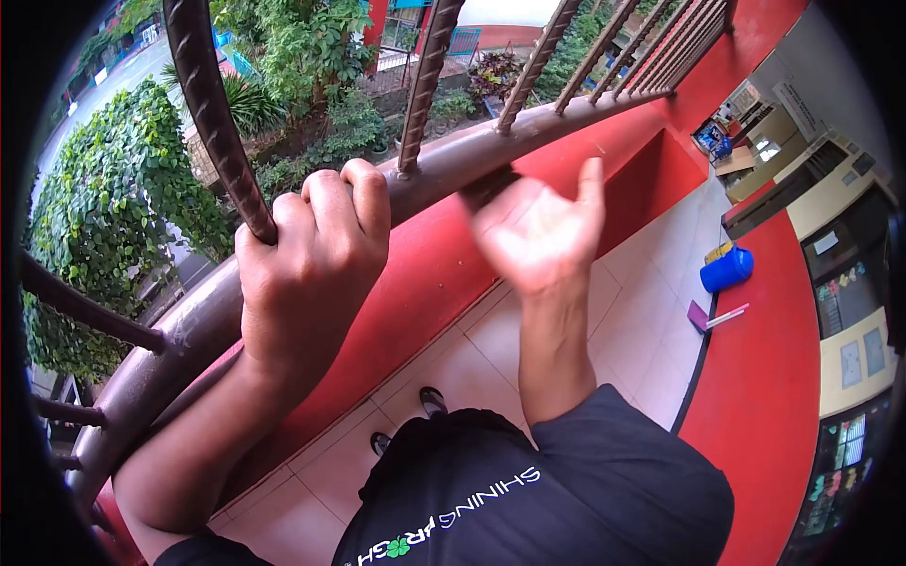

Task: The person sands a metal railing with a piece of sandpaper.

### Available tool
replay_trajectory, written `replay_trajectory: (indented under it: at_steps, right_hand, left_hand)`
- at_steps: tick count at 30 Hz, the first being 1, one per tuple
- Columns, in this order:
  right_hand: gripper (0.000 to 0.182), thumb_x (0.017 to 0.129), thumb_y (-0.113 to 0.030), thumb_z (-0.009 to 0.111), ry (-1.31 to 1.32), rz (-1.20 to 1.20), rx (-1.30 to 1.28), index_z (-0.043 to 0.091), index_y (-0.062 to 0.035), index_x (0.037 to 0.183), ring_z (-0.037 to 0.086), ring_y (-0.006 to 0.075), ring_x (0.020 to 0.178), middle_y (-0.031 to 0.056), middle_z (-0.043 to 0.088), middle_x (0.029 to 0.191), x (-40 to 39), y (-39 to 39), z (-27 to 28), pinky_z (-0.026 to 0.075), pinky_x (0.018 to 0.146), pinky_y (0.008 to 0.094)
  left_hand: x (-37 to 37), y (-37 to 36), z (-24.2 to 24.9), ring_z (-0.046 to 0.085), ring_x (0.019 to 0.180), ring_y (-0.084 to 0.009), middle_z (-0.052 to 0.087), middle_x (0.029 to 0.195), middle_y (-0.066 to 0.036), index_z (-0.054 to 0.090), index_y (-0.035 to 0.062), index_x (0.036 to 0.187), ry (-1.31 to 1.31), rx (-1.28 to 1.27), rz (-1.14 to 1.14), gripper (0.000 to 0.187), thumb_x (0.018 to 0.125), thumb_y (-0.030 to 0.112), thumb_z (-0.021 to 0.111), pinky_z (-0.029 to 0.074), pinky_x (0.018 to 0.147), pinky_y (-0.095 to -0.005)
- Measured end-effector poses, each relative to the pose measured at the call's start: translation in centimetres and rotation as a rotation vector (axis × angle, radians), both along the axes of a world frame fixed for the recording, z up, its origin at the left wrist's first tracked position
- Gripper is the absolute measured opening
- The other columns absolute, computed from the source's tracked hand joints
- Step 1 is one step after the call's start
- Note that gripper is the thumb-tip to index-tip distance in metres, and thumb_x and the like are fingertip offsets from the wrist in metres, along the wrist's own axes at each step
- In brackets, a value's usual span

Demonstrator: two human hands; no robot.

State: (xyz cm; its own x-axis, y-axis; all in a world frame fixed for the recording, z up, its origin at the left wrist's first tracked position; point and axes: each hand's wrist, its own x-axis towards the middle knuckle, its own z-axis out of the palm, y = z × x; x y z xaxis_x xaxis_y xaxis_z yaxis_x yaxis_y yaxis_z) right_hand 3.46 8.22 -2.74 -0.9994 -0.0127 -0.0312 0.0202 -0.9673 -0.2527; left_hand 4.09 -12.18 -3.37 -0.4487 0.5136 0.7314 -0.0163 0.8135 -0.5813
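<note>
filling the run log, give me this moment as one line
left hand: gripping rail | right hand: near rail, palm toward camera | dark patch by right hand: blurred, unclear

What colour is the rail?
The rail is dark brown, slightly purplish; best seen in the head view.
</note>
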Motion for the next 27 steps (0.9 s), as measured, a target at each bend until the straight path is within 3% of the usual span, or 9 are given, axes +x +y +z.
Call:
replay_trajectory:
  at_steps: [2,4,6,12,14,16,19,24,27]
  right_hand:
    - [0.113,0.095,-0.081,0.036,0.026,-0.035,-0.039,0.024,0.0152,0.153,0.037,0.0401,0.146,0.0320,0.037,0.156,-1.0,3.3,0.4,0.024,0.128,0.0512]
    - [0.106,0.094,-0.081,0.042,0.081,-0.146,0.030,0.039,0.0119,0.144,0.052,0.0377,0.132,0.0286,0.053,0.141,-0.7,-0.8,-1.1,0.034,0.122,0.0482]
    - [0.100,0.094,-0.080,0.043,0.115,0.207,-0.072,0.047,0.0103,0.137,0.053,0.0377,0.130,0.0284,0.055,0.136,1.4,-3.5,-1.2,0.037,0.119,0.0485]
    - [0.104,0.098,-0.077,0.034,0.071,-0.312,0.072,0.031,0.0128,0.150,0.044,0.0391,0.140,0.0311,0.044,0.150,-1.8,0.6,0.0,0.028,0.125,0.0509]
    - [0.105,0.096,-0.078,0.042,0.114,0.224,-0.175,0.034,0.0117,0.149,0.044,0.0378,0.141,0.0294,0.046,0.150,2.0,-4.1,-1.0,0.029,0.124,0.0504]
    - [0.105,0.096,-0.079,0.040,0.088,0.331,-0.117,0.034,0.0109,0.150,0.045,0.0392,0.140,0.0298,0.046,0.149,2.4,-3.5,-0.2,0.030,0.124,0.0503]
    - [0.102,0.097,-0.077,0.037,0.037,-0.055,-0.060,0.034,0.0105,0.149,0.045,0.0393,0.138,0.0298,0.045,0.149,-2.6,0.6,0.2,0.028,0.124,0.0504]
    - [0.103,0.098,-0.076,0.032,0.095,0.247,-0.185,0.029,0.0119,0.152,0.040,0.0396,0.144,0.0314,0.040,0.154,2.1,-2.8,-1.6,0.023,0.126,0.0537]
    - [0.104,0.099,-0.076,0.032,-0.019,-0.146,-0.012,0.026,0.0122,0.154,0.036,0.0402,0.148,0.0316,0.037,0.157,-1.4,1.1,0.7,0.020,0.127,0.0534]
  left_hand:
    - [0.0,0.1,-0.3,0.048,0.062,-0.0075,0.044,0.073,0.005,0.058,0.0156,0.096,0.008,0.013,0.010,0.009,0.091,0.015,0.066,0.040,0.053,-0.0268]
    - [-0.3,0.1,-0.4,0.047,0.061,-0.0075,0.045,0.073,0.005,0.057,0.0157,0.096,0.021,0.049,-0.037,0.009,0.091,0.015,0.066,0.040,0.053,-0.0270]
    - [-0.3,0.1,-0.2,0.047,0.061,-0.0075,0.045,0.073,0.005,0.057,0.0158,0.095,0.020,0.037,-0.017,0.009,0.092,0.016,0.066,0.040,0.053,-0.0271]
    - [-0.1,0.2,-0.4,0.047,0.061,-0.0073,0.044,0.073,0.005,0.057,0.0163,0.095,0.018,0.035,0.000,0.009,0.091,0.015,0.066,0.039,0.052,-0.0272]
    - [-0.3,0.1,-0.3,0.048,0.062,-0.0072,0.044,0.073,0.005,0.057,0.0164,0.095,0.015,0.037,-0.008,0.009,0.091,0.015,0.066,0.039,0.052,-0.0272]
    - [-0.2,0.1,-0.3,0.048,0.062,-0.0072,0.044,0.073,0.005,0.058,0.0165,0.095,0.015,0.036,-0.012,0.009,0.091,0.014,0.066,0.039,0.052,-0.0271]
    - [-0.2,-0.1,-0.3,0.048,0.062,-0.0075,0.043,0.072,0.005,0.058,0.0165,0.096,0.018,0.000,0.000,0.009,0.092,0.015,0.066,0.040,0.052,-0.0271]
    - [-0.2,-0.2,-0.2,0.049,0.062,-0.0078,0.042,0.072,0.005,0.059,0.0168,0.096,0.010,0.012,-0.006,0.008,0.092,0.016,0.066,0.040,0.052,-0.0269]
    - [-0.1,-0.1,-0.1,0.049,0.062,-0.0079,0.043,0.072,0.005,0.059,0.0166,0.096,0.019,0.010,-0.006,0.008,0.092,0.017,0.067,0.040,0.053,-0.0270]
